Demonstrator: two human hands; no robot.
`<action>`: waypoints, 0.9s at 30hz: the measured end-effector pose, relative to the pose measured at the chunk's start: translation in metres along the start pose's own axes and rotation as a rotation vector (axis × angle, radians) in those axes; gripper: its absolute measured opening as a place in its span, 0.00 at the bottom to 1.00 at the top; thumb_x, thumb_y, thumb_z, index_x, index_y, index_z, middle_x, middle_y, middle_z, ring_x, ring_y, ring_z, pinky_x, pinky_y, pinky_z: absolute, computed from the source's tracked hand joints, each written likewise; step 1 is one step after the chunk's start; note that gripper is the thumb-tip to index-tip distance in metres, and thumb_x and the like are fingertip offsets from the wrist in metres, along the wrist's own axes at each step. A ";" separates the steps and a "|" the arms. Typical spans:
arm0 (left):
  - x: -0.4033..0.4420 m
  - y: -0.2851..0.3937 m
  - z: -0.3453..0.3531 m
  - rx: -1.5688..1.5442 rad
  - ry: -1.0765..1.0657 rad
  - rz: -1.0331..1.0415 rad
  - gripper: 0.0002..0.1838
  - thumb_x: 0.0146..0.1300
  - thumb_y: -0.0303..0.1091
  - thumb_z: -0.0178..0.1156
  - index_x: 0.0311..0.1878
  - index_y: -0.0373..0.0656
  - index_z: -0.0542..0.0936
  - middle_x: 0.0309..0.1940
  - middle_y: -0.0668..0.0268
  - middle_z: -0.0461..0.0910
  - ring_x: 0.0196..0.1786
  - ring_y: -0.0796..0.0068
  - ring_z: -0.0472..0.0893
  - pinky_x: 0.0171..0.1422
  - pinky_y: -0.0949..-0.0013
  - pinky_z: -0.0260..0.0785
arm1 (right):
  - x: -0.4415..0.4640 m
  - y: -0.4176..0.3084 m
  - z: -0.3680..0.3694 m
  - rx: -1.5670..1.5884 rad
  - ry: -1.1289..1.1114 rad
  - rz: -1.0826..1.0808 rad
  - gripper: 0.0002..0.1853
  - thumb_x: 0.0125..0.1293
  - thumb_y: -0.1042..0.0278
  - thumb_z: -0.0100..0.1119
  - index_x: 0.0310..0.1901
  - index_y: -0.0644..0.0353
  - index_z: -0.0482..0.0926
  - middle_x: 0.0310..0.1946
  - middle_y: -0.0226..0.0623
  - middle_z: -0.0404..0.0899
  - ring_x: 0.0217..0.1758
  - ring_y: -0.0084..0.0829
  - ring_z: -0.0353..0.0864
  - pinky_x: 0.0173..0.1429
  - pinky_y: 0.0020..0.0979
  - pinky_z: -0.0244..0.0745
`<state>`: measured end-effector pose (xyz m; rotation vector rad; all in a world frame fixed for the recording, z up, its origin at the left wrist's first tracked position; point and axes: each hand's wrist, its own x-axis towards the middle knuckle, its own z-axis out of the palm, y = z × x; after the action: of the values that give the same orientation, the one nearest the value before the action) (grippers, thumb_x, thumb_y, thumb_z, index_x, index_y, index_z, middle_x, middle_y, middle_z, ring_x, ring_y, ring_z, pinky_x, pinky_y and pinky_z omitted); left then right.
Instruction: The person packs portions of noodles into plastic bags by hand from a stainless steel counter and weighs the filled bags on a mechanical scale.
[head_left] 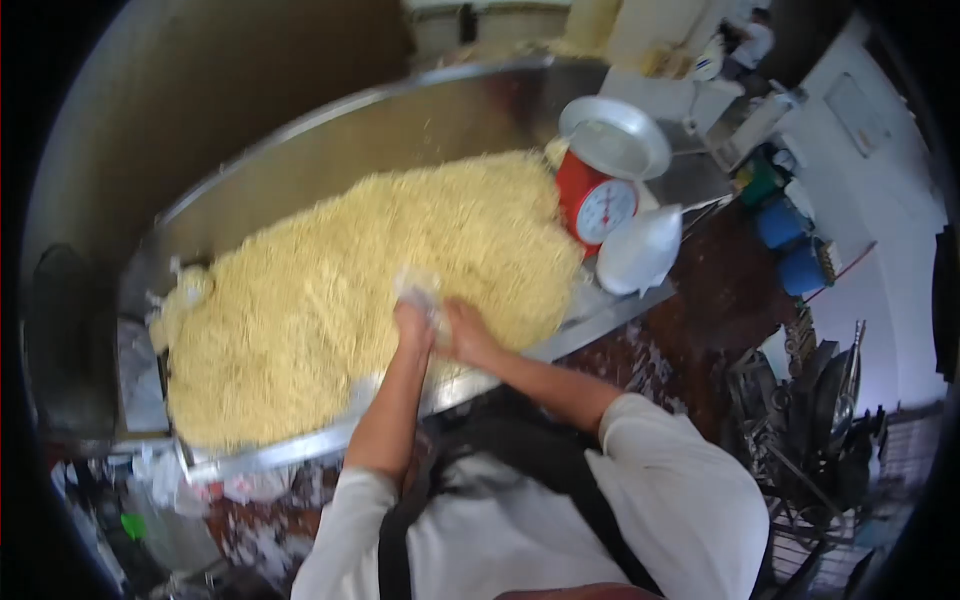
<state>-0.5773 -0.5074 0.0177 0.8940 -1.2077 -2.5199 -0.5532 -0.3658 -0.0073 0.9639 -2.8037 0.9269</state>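
A large heap of pale yellow noodle-like strands [300, 290] fills a metal tray [330, 125]. Over its front middle part, my left hand [414, 318] is closed on a clear plastic bag [418, 280]. Close beside it on the right, my right hand [466, 330] is at the bag's lower side, its fingers partly hidden and blurred. The bag's contents are too blurred to tell. To the right of the heap stands a red dial scale [590, 200] with a round metal pan [614, 138] on top.
A white plastic bundle [640, 250] lies beside the scale at the tray's right end. Blue containers [790, 240] stand on the floor at the right, above a pile of dark metal items [800, 420]. Another person [755, 42] is far off at the upper right.
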 end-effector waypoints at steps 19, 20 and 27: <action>-0.040 0.149 -0.007 0.214 -0.279 0.020 0.28 0.79 0.48 0.36 0.51 0.28 0.75 0.52 0.46 0.78 0.49 0.62 0.82 0.53 0.59 0.77 | 0.095 -0.129 -0.153 0.302 0.081 -0.324 0.08 0.60 0.73 0.58 0.41 0.62 0.80 0.39 0.45 0.81 0.39 0.48 0.80 0.48 0.43 0.76; -0.058 0.153 0.000 0.368 -0.318 -0.013 0.25 0.78 0.45 0.36 0.51 0.30 0.75 0.52 0.47 0.78 0.48 0.63 0.82 0.52 0.60 0.78 | 0.100 -0.138 -0.175 0.092 0.077 -0.278 0.09 0.60 0.72 0.58 0.42 0.61 0.81 0.37 0.46 0.81 0.41 0.49 0.80 0.48 0.44 0.75; -0.094 0.092 0.042 -0.358 -0.300 -0.300 0.12 0.75 0.34 0.46 0.47 0.37 0.76 0.47 0.56 0.80 0.53 0.59 0.79 0.60 0.59 0.73 | 0.038 -0.077 -0.157 0.596 -0.054 -0.121 0.08 0.65 0.70 0.58 0.44 0.61 0.78 0.26 0.34 0.73 0.24 0.34 0.70 0.28 0.34 0.66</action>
<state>-0.5345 -0.4998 0.1489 0.6657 -0.6852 -3.0640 -0.5639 -0.3495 0.1705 1.2015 -2.5025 1.7888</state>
